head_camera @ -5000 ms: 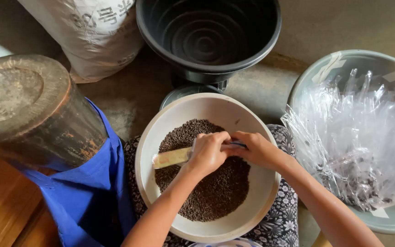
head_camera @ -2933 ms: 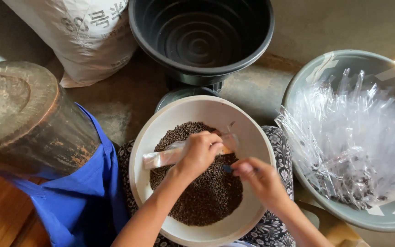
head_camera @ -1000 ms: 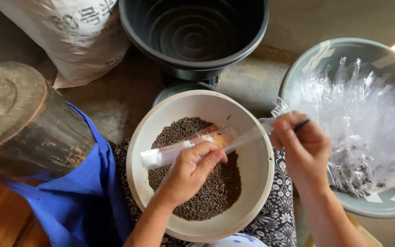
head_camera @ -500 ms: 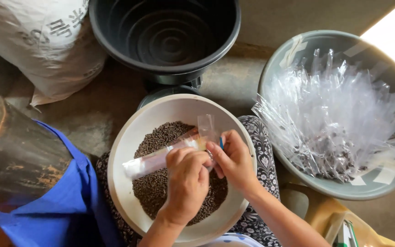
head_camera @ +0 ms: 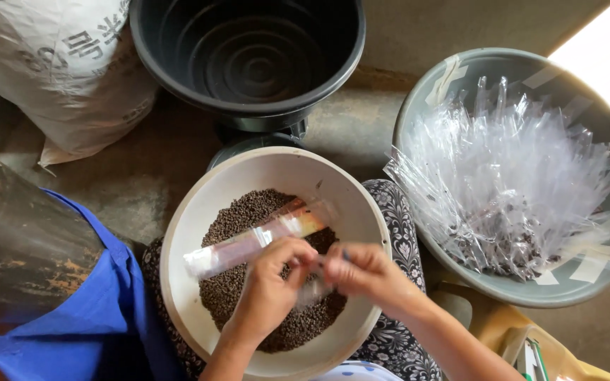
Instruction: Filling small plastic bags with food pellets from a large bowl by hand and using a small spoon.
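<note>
A narrow clear plastic sleeve point(head_camera: 252, 240), lying slantwise over the dark pellets point(head_camera: 248, 215) in the cream bowl point(head_camera: 185, 282), is pinched at its near end by the left hand point(head_camera: 270, 286) and right hand point(head_camera: 365, 271), fingers pressed together. It is judged light, limp and slippery, best gripped at the open mouth.

At centre sits a cream-white bowl point(head_camera: 178, 282) filled with dark brown granules point(head_camera: 241, 219). Across it lies a clear plastic tube point(head_camera: 255, 238) with an orange tint near one end. Upper centre, a black ribbed tub point(head_camera: 248, 56). On the right, a grey-green basin point(head_camera: 418, 113) heaped with clear glossy sleeves point(head_camera: 517, 176). Upper left, a white sack point(head_camera: 44, 77) with dark print. Lower left, bright blue cloth point(head_camera: 100, 310) beside a rusty brown drum point(head_camera: 22, 240). Beneath the bowl, black fabric with a white floral pattern point(head_camera: 400, 219).
</note>
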